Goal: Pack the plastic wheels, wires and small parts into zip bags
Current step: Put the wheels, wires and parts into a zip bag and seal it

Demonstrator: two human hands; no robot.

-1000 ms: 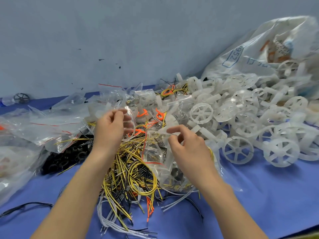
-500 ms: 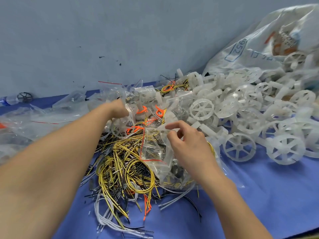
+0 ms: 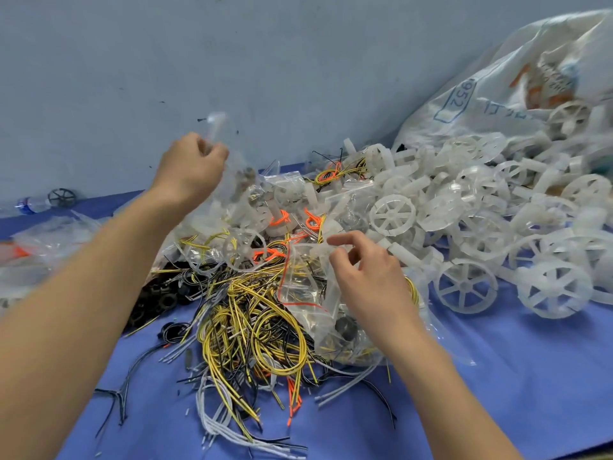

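- Left hand: fingers curled round a blurred clear zip bag, above the pile.
- Right hand: thumb and forefinger pinch second zip bag edge.
- Wires between wrists; wheels right of right hand.
- Judgement: open 1 mouth wide before loading.

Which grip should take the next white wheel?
Probably the right grip: it sits beside the white wheels, only pinching a zip bag edge. The left grip is raised farther off, holding up a clear bag.
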